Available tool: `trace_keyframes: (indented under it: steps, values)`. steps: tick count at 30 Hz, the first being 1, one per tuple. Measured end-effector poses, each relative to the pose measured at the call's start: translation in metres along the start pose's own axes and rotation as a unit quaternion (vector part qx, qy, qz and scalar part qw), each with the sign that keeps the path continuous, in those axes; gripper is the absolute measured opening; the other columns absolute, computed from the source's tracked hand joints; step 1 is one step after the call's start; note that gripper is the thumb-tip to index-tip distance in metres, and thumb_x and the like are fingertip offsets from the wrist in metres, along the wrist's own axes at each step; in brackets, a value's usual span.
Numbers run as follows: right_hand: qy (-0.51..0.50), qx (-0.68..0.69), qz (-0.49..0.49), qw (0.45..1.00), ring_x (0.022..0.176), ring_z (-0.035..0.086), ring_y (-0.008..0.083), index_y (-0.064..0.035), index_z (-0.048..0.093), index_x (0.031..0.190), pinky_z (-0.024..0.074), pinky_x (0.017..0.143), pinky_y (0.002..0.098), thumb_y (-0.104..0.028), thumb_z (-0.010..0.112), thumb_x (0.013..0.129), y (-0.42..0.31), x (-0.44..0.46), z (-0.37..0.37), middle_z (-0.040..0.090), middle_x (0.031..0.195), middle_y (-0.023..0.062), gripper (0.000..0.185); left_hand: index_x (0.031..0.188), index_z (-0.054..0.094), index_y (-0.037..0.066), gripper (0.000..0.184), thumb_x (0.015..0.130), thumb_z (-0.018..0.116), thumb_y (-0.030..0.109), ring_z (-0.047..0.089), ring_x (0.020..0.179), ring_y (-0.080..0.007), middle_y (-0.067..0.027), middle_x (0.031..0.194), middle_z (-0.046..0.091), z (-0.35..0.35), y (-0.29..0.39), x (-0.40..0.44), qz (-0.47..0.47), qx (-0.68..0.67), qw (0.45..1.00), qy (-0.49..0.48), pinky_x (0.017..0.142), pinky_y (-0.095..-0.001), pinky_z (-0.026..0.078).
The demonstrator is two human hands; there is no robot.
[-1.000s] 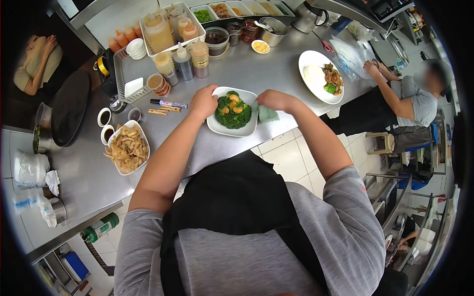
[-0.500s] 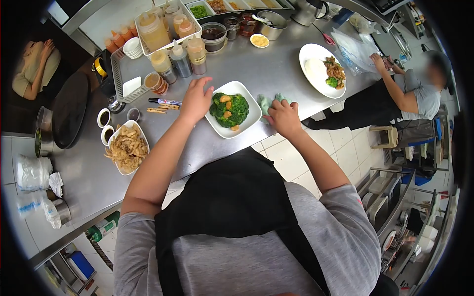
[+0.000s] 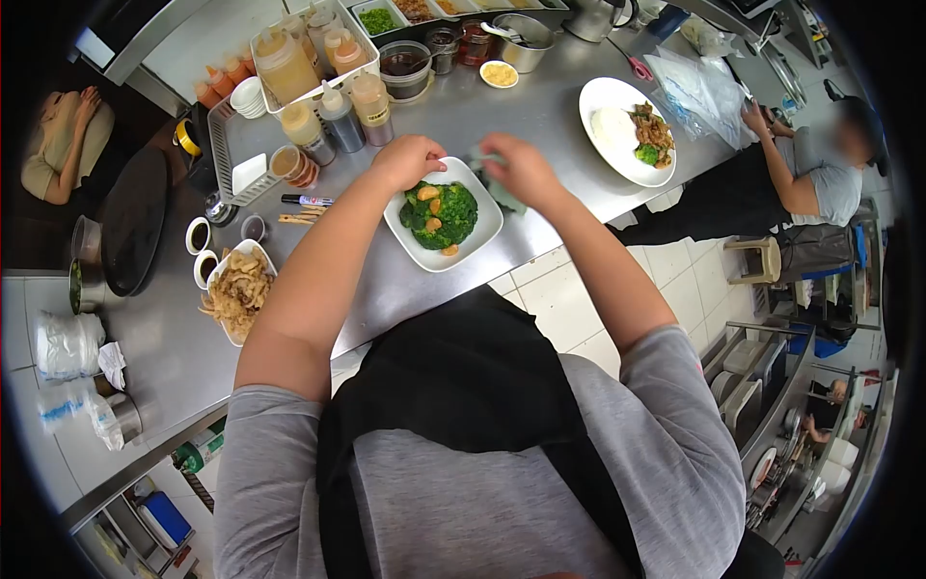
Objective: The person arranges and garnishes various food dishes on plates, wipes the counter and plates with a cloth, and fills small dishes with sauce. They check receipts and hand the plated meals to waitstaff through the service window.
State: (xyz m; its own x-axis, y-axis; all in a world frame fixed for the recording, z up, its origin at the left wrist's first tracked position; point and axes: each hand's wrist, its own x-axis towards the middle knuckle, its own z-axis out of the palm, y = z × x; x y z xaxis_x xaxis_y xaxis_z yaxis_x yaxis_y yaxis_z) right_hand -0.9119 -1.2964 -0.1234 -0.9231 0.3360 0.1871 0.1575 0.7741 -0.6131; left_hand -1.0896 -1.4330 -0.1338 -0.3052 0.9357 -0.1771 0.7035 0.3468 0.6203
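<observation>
A white square bowl (image 3: 401, 237) of broccoli florets topped with brownish garlic-like pieces (image 3: 434, 206) sits on the steel counter in front of me. My left hand (image 3: 409, 162) is closed at the bowl's far left corner, fingertips on the rim. Beyond the right rim, my right hand (image 3: 521, 172) is curled over a greenish cloth (image 3: 503, 197), close against the bowl. Motion blurs the right fingers and the cloth somewhat. To the left, a white dish of fried food (image 3: 238, 294) stands beside two small cups of dark sauce (image 3: 199, 234).
Squeeze bottles (image 3: 340, 121) and a basket (image 3: 224, 159) line the back left. A marker (image 3: 307, 200) and clothespins (image 3: 301, 217) lie nearby. On the right is an oval plate (image 3: 600, 164) with rice and meat. Another person (image 3: 808, 169) stands beyond the counter's right end.
My left hand has moved from beside the bowl onto its far rim, its fingers now bent in. The right hand has shifted up and left with the cloth. The other person's hands have moved.
</observation>
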Motion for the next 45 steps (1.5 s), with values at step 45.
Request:
trace_keyframes:
  steps: [45]
  values:
    - [-0.189, -0.297, -0.157, 0.923, 0.104, 0.05, 0.0248, -0.0072, 0.07, 0.081, 0.0436, 0.087, 0.0372, -0.006, 0.055, 0.076, -0.032, -0.059, -0.01, 0.055, 0.108, 0.0064, 0.016, 0.099, 0.068, 0.008, 0.025, 0.084, 0.062, 0.027, 0.064, 0.086, -0.0296, -0.0135, 0.091, 0.068, 0.012, -0.008, -0.033, -0.104, 0.054, 0.99, 0.081, 0.075, -0.0388, 0.049]
